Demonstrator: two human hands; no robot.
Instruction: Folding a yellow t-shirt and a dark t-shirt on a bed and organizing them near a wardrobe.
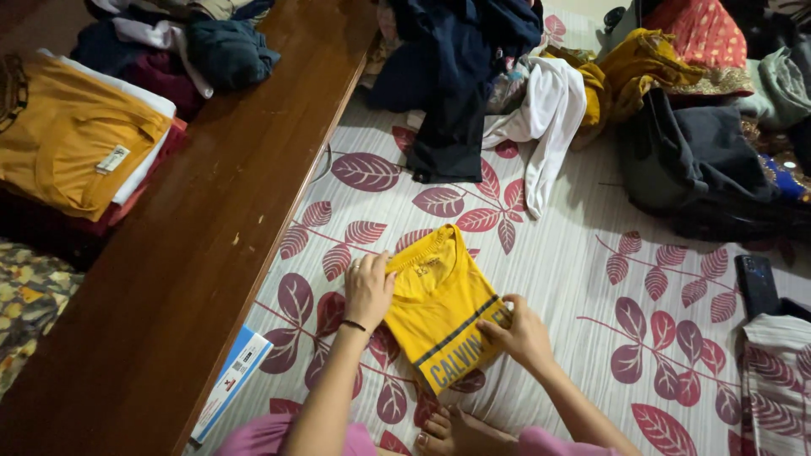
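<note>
A folded yellow T-shirt (439,304) with a dark stripe and printed letters lies on the leaf-patterned bedsheet (591,279) in front of me. My left hand (368,289) rests flat on its left edge near the collar, a thin dark band on the wrist. My right hand (522,333) pinches the shirt's right edge by the stripe. My bare foot (456,432) shows just below the shirt.
A wooden bench (211,228) runs along the left with a stack of folded clothes (80,139), a mustard shirt on top. A heap of unfolded clothes (591,84) fills the back of the bed. A dark phone (755,284) lies right; a blue-white box (232,380) leans below the bench.
</note>
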